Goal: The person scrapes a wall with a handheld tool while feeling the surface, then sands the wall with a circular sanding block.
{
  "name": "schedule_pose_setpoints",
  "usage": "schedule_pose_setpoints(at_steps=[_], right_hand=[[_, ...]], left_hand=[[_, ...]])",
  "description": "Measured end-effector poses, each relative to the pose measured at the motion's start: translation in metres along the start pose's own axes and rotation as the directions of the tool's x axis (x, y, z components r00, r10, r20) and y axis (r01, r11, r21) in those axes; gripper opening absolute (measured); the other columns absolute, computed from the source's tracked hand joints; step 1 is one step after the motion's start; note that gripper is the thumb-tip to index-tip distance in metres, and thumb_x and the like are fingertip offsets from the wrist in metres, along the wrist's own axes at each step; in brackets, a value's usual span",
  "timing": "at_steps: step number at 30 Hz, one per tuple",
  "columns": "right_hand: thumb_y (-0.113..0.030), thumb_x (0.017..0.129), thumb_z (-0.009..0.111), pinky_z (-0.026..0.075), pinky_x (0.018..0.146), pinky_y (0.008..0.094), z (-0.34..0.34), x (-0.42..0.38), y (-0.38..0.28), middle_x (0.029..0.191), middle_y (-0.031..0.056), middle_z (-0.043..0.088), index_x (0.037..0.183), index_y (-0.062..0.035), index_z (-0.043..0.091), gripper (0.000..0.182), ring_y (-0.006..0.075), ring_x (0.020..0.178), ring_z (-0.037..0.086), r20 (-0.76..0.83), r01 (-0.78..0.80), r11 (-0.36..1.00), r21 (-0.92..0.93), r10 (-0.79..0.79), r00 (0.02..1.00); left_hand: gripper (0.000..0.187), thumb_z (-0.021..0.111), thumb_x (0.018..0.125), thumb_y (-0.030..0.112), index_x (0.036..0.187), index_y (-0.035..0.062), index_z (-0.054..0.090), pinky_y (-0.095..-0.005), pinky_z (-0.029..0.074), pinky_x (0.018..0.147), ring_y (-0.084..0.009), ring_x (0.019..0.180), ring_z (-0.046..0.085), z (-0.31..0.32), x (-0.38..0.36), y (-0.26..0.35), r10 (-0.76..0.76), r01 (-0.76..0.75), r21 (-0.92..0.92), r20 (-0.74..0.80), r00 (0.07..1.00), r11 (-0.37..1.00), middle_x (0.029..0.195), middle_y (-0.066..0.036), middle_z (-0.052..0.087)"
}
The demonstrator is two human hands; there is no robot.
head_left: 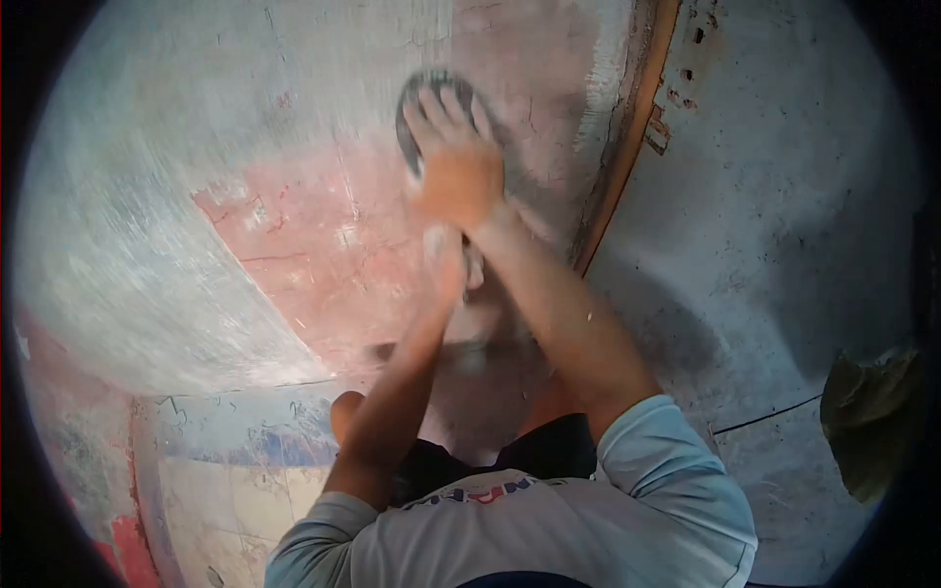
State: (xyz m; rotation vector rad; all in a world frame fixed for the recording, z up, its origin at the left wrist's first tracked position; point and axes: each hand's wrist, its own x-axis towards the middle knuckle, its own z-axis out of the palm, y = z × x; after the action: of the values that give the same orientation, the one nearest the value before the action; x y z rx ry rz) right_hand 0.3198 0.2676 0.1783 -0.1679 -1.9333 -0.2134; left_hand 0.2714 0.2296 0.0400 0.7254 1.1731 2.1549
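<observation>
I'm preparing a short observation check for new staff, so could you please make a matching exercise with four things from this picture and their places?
Things
1. dark oval pad
2. orange-brown narrow strip
3. crumpled olive-brown sheet
4. pale grey short-sleeved shirt

Places
A. at the lower right side of the picture
B. across the bottom middle of the picture
C. under the right hand
D. slanting through the upper right of the picture

Right pairs: 1-C, 2-D, 3-A, 4-B

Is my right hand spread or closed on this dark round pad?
Spread. Your right hand lies across the dark pad, which shows between its parted fingers.
</observation>
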Motion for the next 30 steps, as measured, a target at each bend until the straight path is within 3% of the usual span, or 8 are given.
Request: schedule_pose_setpoints(at_steps=[6, 8, 11, 14, 18, 22, 27, 30], right_hand=[[-0.041, 0.084, 0.075, 0.025, 0.128, 0.0574, -0.004, 0.009, 0.005, 0.158, 0.0165, 0.054, 0.149, -0.0085, 0.06, 0.074, 0.0348, 0.15, 0.045, 0.072, -0.022, 1.0, 0.021, 0.02, 0.997], [-0.042, 0.082, 0.077, 0.031, 0.125, 0.0533, -0.021, 0.065, 0.009, 0.153, 0.0134, 0.058, 0.142, -0.0082, 0.064, 0.07, 0.0315, 0.145, 0.05, 0.007, 0.002, 0.999, -0.035, -0.002, 1.0], [-0.041, 0.082, 0.077, 0.033, 0.124, 0.0524, -0.027, 0.092, 0.014, 0.148, 0.0129, 0.061, 0.137, -0.0075, 0.066, 0.066, 0.0304, 0.14, 0.053, -0.023, 0.011, 0.999, -0.049, -0.012, 1.0], [-0.038, 0.083, 0.076, 0.03, 0.126, 0.0557, -0.012, 0.037, 0.004, 0.153, 0.016, 0.058, 0.142, -0.007, 0.064, 0.068, 0.0347, 0.146, 0.05, 0.016, 0.016, 1.0, -0.023, -0.015, 1.0], [-0.035, 0.085, 0.074, 0.033, 0.125, 0.0564, 0.008, -0.041, -0.012, 0.154, 0.0179, 0.058, 0.146, -0.0084, 0.063, 0.068, 0.0369, 0.147, 0.05, 0.076, -0.005, 1.0, -0.015, 0.006, 0.997], [-0.036, 0.082, 0.076, 0.03, 0.127, 0.0559, 0.001, 0.021, 0.001, 0.156, 0.0162, 0.056, 0.145, -0.007, 0.062, 0.07, 0.0365, 0.147, 0.049, 0.013, 0.0, 1.0, 0.019, -0.001, 1.0], [-0.038, 0.081, 0.077, 0.031, 0.126, 0.054, -0.021, 0.086, 0.004, 0.158, 0.014, 0.055, 0.145, -0.0094, 0.064, 0.071, 0.0326, 0.148, 0.048, 0.046, -0.024, 1.0, -0.008, 0.024, 0.999], [-0.039, 0.082, 0.077, 0.027, 0.128, 0.0559, -0.007, 0.028, -0.003, 0.159, 0.0154, 0.053, 0.146, -0.0083, 0.063, 0.073, 0.034, 0.152, 0.043, 0.081, -0.042, 0.999, 0.012, 0.041, 0.996]], left_hand=[[0.038, 0.044, 0.114, 0.04, 0.098, 0.0113, 0.063, -0.0335, 0.042, 0.042, -0.0153, 0.051, 0.055, -0.063, 0.04, -0.069, 0.393, -0.361, 0.411, 0.007, 0.919, 0.837, 0.069, -0.003, 0.058], [0.041, 0.046, 0.114, 0.039, 0.087, 0.0126, 0.061, -0.0297, 0.028, 0.036, -0.0116, 0.041, 0.042, 0.031, 0.021, 0.034, 0.047, -0.048, -0.036, -0.037, 0.998, 0.998, 0.062, -0.001, 0.052], [0.041, 0.045, 0.114, 0.04, 0.088, 0.0128, 0.061, -0.03, 0.027, 0.037, -0.0121, 0.042, 0.04, 0.052, -0.008, 0.114, -0.01, 0.018, -0.048, 0.161, 0.987, 0.999, 0.064, -0.001, 0.053], [0.038, 0.043, 0.115, 0.037, 0.093, 0.0101, 0.059, -0.0302, 0.029, 0.037, -0.0126, 0.041, 0.041, 0.033, -0.001, 0.036, 0.032, -0.028, 0.034, -0.114, 0.993, 0.999, 0.062, 0.0, 0.049], [0.037, 0.042, 0.114, 0.036, 0.095, 0.0098, 0.061, -0.031, 0.035, 0.038, -0.0133, 0.044, 0.047, 0.0, -0.027, 0.01, 0.078, -0.076, 0.088, -0.013, 0.997, 0.993, 0.065, -0.002, 0.052], [0.036, 0.043, 0.113, 0.036, 0.094, 0.0106, 0.06, -0.0315, 0.038, 0.038, -0.0138, 0.045, 0.052, -0.051, 0.019, -0.026, 0.192, -0.198, 0.157, 0.054, 0.98, 0.968, 0.067, -0.003, 0.055], [0.037, 0.049, 0.112, 0.039, 0.084, 0.0155, 0.054, -0.0294, 0.031, 0.036, -0.0124, 0.043, 0.048, 0.041, -0.014, 0.116, 0.041, -0.035, -0.034, 0.172, 0.984, 0.999, 0.062, -0.002, 0.053], [0.032, 0.049, 0.112, 0.035, 0.091, 0.0123, 0.058, -0.0308, 0.032, 0.035, -0.013, 0.042, 0.049, -0.01, 0.005, -0.004, 0.083, -0.081, -0.042, 0.041, 0.996, 0.996, 0.063, -0.002, 0.054]])
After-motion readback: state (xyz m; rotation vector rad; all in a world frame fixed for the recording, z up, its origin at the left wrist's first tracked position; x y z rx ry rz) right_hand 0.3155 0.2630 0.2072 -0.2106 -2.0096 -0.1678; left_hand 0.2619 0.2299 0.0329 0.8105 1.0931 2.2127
